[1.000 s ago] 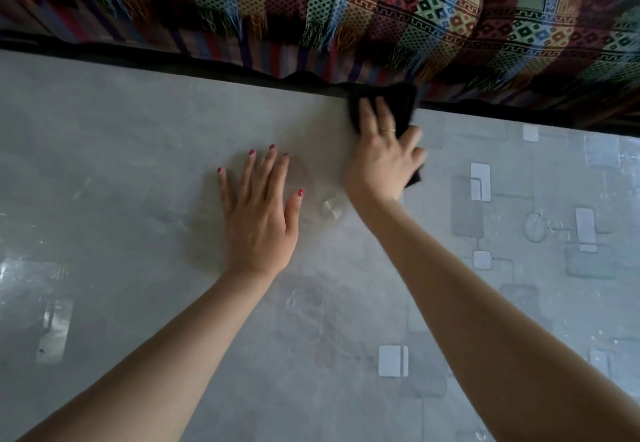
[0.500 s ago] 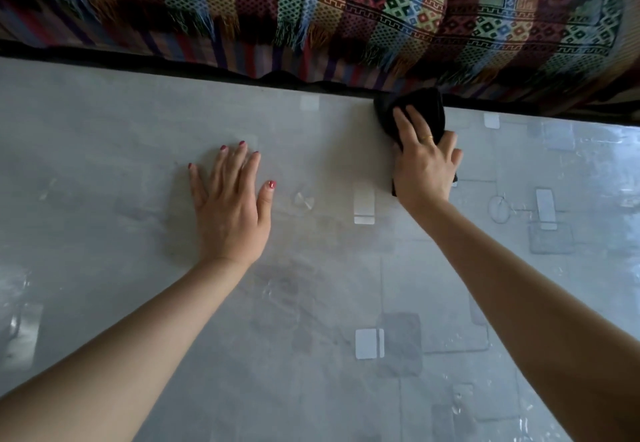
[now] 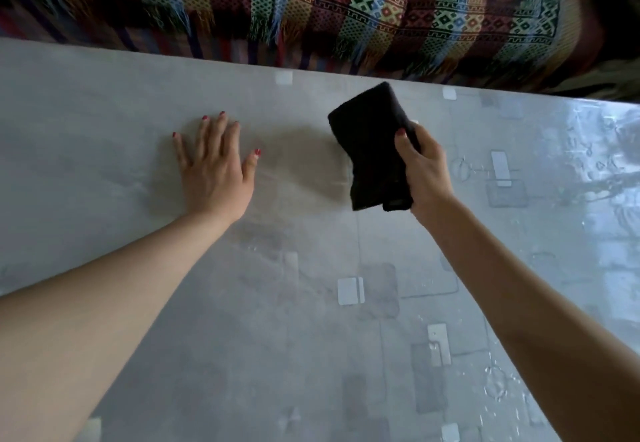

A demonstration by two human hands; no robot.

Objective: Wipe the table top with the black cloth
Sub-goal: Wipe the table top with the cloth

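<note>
The folded black cloth [image 3: 372, 147] is held up off the table top [image 3: 294, 320], tilted with its flat face toward me, in the upper middle of the view. My right hand [image 3: 424, 170] grips it along its right edge, thumb on the front, fingers hidden behind. A soft shadow lies on the table just left of the cloth. My left hand [image 3: 218, 161] rests flat on the table with fingers spread, well to the left of the cloth and apart from it. The table top is grey with a pattern of pale squares under a glossy clear cover.
A striped, fringed woven blanket [image 3: 329, 9] hangs along the table's far edge. The right part of the table [image 3: 571, 171] reflects bright light. Both my forearms reach in from the bottom corners.
My right hand has lifted the cloth off the far edge of the table and turned it upright, pulling it back toward me. My left hand stays flat on the table.
</note>
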